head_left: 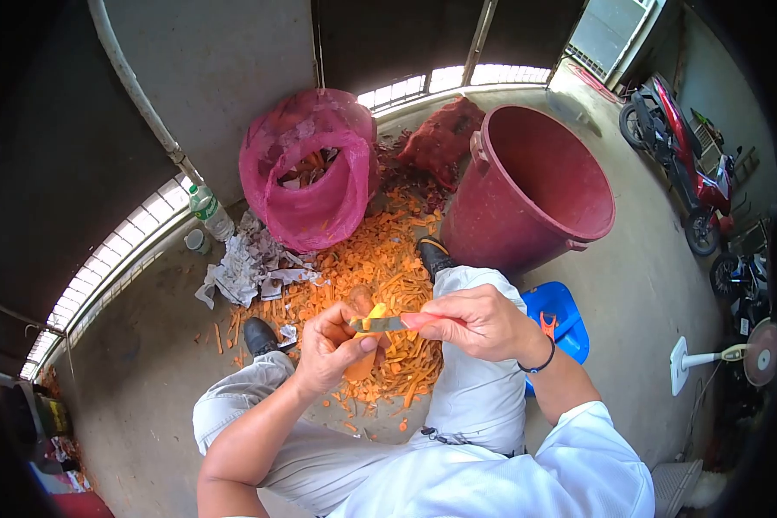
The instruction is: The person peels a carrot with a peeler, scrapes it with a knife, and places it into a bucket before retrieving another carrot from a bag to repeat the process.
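Note:
My left hand is closed around a peeled orange carrot, whose lower end shows below my fingers. My right hand grips the red handle of a knife. The blade points left and lies across the top of the carrot, by my left fingertips, where a bright yellow-orange patch shows. Beneath both hands, a heap of orange peelings and scraps covers the floor between my legs.
A big red barrel stands ahead right, beside a red mesh sack. Ahead left are a pink mesh bag, crumpled paper and a plastic bottle. A blue container sits by my right leg; a fan and motorbikes are far right.

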`<action>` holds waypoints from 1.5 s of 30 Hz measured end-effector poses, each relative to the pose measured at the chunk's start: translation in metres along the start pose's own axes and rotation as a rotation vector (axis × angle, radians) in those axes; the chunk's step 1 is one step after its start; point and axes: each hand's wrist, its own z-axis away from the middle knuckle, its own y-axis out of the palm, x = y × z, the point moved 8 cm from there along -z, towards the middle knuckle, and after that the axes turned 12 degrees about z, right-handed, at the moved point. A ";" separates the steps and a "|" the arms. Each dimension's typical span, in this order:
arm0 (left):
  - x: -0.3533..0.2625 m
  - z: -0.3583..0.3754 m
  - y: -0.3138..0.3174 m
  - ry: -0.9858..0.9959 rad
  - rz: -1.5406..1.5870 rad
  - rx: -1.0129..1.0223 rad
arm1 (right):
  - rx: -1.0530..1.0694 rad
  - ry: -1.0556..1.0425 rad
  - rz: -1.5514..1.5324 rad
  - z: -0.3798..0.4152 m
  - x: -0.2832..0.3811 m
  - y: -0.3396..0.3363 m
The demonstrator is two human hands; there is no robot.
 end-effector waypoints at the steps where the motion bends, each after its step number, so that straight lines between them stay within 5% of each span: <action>1: 0.001 0.000 -0.001 0.002 -0.017 0.001 | -0.001 -0.024 0.014 0.000 0.001 0.000; 8: -0.005 0.003 0.006 0.014 0.089 0.108 | 0.017 -0.061 -0.007 -0.001 0.001 -0.007; 14: -0.014 0.003 0.011 0.038 0.082 0.171 | 0.150 0.193 0.011 0.004 -0.054 -0.003; 17: -0.015 0.001 0.010 0.008 0.096 0.170 | -0.091 0.334 -0.133 0.010 -0.090 -0.008; 20: -0.001 -0.003 -0.003 -0.078 0.122 0.012 | -0.076 0.412 -0.116 0.014 -0.082 -0.005; 23: 0.007 -0.006 -0.001 -0.104 0.118 -0.020 | -0.064 0.148 -0.027 0.006 -0.046 -0.003; 30: 0.018 -0.004 -0.006 -0.101 0.094 -0.028 | -0.064 -0.059 0.088 0.001 -0.007 0.003; 45: -0.004 0.005 0.006 0.035 -0.077 0.111 | -0.056 0.037 0.174 0.000 -0.019 -0.004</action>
